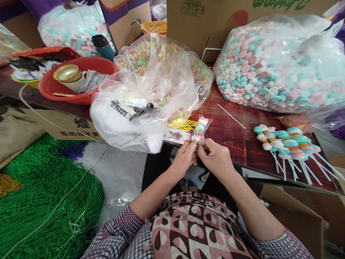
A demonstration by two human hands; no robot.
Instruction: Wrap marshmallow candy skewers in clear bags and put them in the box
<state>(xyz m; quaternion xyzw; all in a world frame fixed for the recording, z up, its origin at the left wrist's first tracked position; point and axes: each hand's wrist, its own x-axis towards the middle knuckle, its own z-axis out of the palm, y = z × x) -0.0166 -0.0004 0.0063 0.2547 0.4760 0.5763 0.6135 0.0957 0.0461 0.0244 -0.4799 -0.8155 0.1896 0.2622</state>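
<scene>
A marshmallow skewer (199, 129) in a clear wrapper stands up at the table's front edge, its pink, white and blue pieces stacked. My left hand (185, 158) pinches the lower end of the wrapper, just below the marshmallows. A short gold twist tie sticks out by the left fingertips. My right hand (217, 156) is closed at the same spot, thumb and forefinger pressed together against the wrapper's gathered end; what lies between them is hidden. Gold twist ties (188, 125) lie in a loose pile behind the left hand, partly under a clear plastic bag (140, 115).
Several unwrapped marshmallow skewers (292, 144) lie at the right, sticks toward me. A white stick (231, 116) rests on the red-brown table (229, 133). Behind are a big marshmallow bag (269, 72) and a gummy candy bag (151, 50). A red basin (78, 97) stands left; green cords (54, 187) lie below.
</scene>
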